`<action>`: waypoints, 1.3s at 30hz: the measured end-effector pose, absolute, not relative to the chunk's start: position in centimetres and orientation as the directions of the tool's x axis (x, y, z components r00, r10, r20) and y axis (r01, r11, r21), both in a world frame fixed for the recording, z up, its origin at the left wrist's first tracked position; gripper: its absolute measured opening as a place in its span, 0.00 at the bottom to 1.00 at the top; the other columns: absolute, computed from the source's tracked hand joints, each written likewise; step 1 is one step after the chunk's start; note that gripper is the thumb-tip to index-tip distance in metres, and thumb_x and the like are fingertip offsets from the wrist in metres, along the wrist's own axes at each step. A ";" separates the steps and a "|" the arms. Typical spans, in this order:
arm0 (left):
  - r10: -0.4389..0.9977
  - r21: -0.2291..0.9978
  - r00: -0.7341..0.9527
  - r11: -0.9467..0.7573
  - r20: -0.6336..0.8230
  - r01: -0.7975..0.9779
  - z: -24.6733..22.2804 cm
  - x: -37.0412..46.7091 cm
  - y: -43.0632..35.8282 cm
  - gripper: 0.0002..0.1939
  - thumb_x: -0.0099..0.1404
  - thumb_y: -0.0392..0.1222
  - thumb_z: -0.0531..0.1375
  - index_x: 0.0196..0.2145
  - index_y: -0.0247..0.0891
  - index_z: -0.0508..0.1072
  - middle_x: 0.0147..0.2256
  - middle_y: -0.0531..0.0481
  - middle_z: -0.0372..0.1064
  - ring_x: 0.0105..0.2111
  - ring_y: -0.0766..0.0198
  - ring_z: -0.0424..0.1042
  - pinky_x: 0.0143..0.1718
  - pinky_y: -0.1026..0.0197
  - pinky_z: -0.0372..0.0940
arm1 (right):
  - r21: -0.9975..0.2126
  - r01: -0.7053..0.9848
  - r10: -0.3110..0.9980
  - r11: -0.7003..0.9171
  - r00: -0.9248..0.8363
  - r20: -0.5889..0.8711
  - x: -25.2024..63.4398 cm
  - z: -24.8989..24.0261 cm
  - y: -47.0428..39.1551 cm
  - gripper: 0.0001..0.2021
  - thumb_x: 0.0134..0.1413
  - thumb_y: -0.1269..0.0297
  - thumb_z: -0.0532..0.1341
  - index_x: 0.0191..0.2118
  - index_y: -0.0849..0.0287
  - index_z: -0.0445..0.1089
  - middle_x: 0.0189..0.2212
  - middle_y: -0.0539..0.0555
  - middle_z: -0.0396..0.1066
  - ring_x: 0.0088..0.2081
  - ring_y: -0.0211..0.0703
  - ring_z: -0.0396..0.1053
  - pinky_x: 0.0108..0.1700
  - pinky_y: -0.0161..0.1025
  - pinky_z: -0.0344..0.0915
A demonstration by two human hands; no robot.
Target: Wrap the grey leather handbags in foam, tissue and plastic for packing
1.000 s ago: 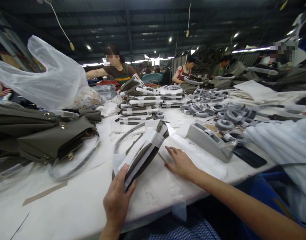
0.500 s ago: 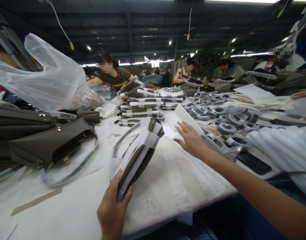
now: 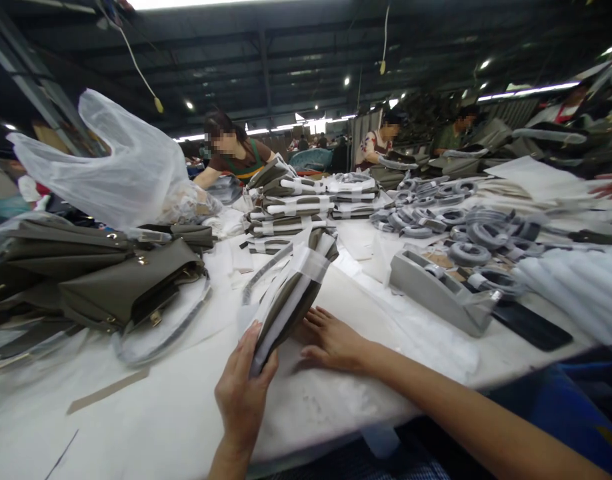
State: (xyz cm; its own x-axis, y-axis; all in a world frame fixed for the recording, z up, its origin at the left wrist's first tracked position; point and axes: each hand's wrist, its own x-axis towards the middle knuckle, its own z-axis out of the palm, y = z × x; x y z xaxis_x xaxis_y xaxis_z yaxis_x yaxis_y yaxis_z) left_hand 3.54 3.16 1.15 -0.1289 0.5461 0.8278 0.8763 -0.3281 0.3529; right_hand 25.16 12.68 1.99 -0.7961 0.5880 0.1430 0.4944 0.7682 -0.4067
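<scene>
My left hand (image 3: 243,387) grips the lower end of a folded olive handbag (image 3: 291,300), which stands tilted on the table. White padding shows between its layers, and a translucent band wraps its upper part. A grey wrapped strap (image 3: 266,270) loops out on its left. Close by on the right, my right hand (image 3: 331,340) is open and low over the white table, fingers stretched toward the bag. Its fingertips are partly hidden behind the bag, so touching cannot be made out. Behind stands a stack of similar folded bags (image 3: 299,207).
Left lie olive handbags (image 3: 121,287) and a translucent plastic bag (image 3: 121,167). At right are a grey tape dispenser (image 3: 436,290), a black flat object (image 3: 531,325), coiled wrapped straps (image 3: 469,253) and rolled white foam (image 3: 576,287). Co-workers (image 3: 233,153) sit across the table.
My right hand has moved left and nearer, from the white sheet to beside the folded handbag. My left hand still holds the bag. The view has shifted slightly.
</scene>
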 end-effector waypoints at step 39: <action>0.355 -0.168 0.430 -0.576 0.830 0.800 0.7 9.8 -0.5 0.14 0.72 0.35 0.55 0.48 0.43 0.78 0.48 0.48 0.78 0.50 0.55 0.76 0.47 0.56 0.75 | -0.504 0.842 0.866 0.193 -0.388 -0.316 17.7 4.8 23.9 0.14 0.64 0.58 0.61 0.50 0.60 0.70 0.50 0.57 0.70 0.48 0.48 0.71 0.50 0.50 0.70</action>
State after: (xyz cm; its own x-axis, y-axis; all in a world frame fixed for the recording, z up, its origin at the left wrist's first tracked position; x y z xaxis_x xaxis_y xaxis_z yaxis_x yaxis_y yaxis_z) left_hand 9.75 -0.53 0.70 0.4300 0.3546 0.8303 0.8001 -0.5757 -0.1685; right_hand 17.74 23.86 4.79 -0.3881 0.8659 -0.3156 0.8416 0.1935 -0.5042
